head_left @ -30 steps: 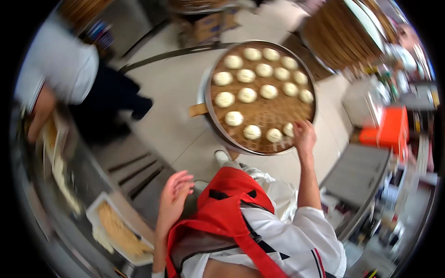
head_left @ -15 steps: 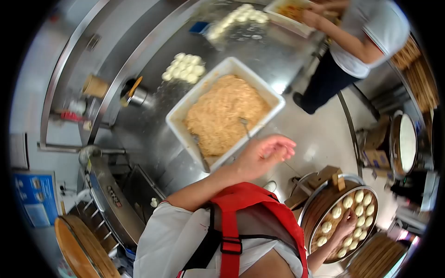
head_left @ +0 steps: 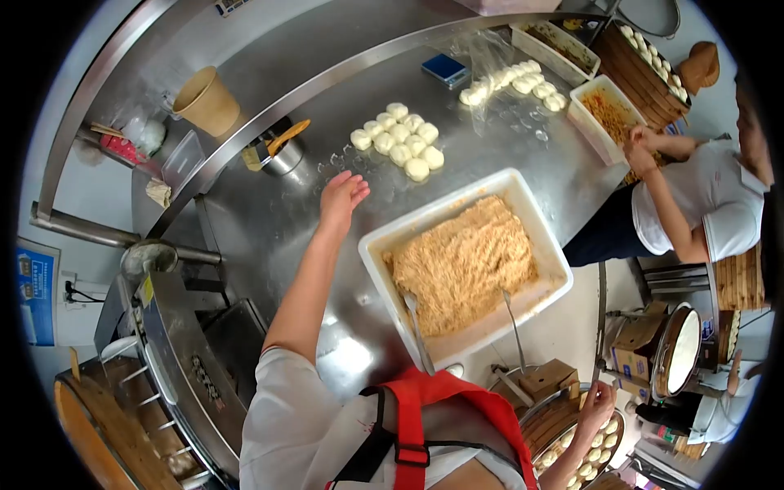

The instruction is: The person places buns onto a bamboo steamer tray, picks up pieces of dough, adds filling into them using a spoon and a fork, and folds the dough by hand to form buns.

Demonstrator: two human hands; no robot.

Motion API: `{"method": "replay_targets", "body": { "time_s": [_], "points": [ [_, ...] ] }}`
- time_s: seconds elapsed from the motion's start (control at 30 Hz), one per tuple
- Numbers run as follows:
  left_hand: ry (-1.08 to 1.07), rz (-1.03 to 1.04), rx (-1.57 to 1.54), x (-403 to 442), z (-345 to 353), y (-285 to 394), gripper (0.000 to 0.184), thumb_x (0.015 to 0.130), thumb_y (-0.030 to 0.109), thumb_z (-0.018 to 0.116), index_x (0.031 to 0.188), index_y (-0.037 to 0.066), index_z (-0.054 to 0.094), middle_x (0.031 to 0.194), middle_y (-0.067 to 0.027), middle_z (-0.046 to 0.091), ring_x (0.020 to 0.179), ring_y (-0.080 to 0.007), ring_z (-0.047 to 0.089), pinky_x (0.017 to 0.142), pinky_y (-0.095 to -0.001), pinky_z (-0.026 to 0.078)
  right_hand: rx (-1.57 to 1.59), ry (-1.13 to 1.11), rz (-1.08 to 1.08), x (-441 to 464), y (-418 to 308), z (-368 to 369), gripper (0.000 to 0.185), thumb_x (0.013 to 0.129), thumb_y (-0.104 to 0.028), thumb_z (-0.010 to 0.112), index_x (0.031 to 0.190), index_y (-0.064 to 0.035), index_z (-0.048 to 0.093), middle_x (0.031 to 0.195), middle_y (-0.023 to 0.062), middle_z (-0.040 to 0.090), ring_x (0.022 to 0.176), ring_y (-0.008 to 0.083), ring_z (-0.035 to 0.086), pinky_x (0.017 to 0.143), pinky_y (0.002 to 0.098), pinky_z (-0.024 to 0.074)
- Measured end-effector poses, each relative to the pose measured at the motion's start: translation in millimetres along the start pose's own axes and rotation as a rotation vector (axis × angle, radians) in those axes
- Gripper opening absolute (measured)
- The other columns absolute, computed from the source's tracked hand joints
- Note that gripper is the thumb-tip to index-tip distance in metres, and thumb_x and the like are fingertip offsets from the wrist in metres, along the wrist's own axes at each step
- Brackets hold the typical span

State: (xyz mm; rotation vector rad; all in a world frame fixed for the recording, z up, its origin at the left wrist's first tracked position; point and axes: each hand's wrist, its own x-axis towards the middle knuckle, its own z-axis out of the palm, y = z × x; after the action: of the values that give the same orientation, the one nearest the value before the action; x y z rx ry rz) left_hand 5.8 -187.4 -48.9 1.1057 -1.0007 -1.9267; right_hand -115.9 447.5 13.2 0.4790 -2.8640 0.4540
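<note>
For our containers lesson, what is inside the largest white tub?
The tub holds an orange-tan mixture, with two metal utensils in it; the floor beneath is hidden.

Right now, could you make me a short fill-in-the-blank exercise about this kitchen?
The big tub of tan filling has ____ metal utensils in it. The hand reaching over the steel counter near the dough balls is the wearer's ____ one. The wearer's apron is ____.

Missing words: two; left; red.
</note>
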Motion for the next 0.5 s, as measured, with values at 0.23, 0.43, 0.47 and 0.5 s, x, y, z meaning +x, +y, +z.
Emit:
{"method": "replay_targets", "body": {
  "time_s": [0.23, 0.43, 0.47, 0.5],
  "points": [
    [0.16, -0.131, 0.023, 160, -12, -32, 0.026, 0.083, 0.011, 0.063, 0.104, -0.003, 0.058, 0.098, -0.0114, 0.058, 0.085, -0.0188, 0.059, 0.074, -0.0289, 0.055, -0.13, -0.078, 0.031, -11, -53, -15, 0.011, 0.087, -0.01, 0.061, 0.083, 0.0003, 0.063, 0.069, 0.0106, 0.051, 0.06, 0.0239, 0.049, 0.057, 0.0376, 0.0396],
    [0.095, -0.214, 0.018, 216, 9, -46, 0.03, 0.079, 0.017, 0.068, 0.101, -0.001, 0.061, 0.09, -0.0087, 0.06, 0.08, -0.0179, 0.06, 0.07, -0.0282, 0.053, -0.16, -0.102, -0.018, -16, -133, -23, 0.007, 0.082, -0.007, 0.064, 0.082, -0.0003, 0.064, 0.071, 0.0112, 0.056, 0.058, 0.023, 0.05, 0.052, 0.0354, 0.0404],
    [0.099, -0.245, 0.062, 224, 9, -51, 0.031, 0.078, 0.017, 0.069, 0.102, -0.001, 0.061, 0.089, -0.0088, 0.061, 0.079, -0.0185, 0.061, 0.07, -0.0288, 0.052, -0.144, -0.111, -0.016, -15, -135, -21, 0.006, 0.082, -0.006, 0.064, 0.082, -0.0002, 0.064, 0.071, 0.0112, 0.056, 0.058, 0.0229, 0.051, 0.051, 0.035, 0.0404],
    [0.132, -0.144, 0.221, 222, 14, -50, 0.032, 0.077, 0.018, 0.07, 0.102, 0.0, 0.061, 0.088, -0.0089, 0.062, 0.08, -0.0191, 0.062, 0.07, -0.03, 0.052, -0.128, -0.119, -0.013, -15, -138, -19, 0.006, 0.081, -0.006, 0.064, 0.082, -0.0002, 0.064, 0.071, 0.0113, 0.056, 0.058, 0.0227, 0.051, 0.051, 0.0346, 0.0404]
  ]
}}
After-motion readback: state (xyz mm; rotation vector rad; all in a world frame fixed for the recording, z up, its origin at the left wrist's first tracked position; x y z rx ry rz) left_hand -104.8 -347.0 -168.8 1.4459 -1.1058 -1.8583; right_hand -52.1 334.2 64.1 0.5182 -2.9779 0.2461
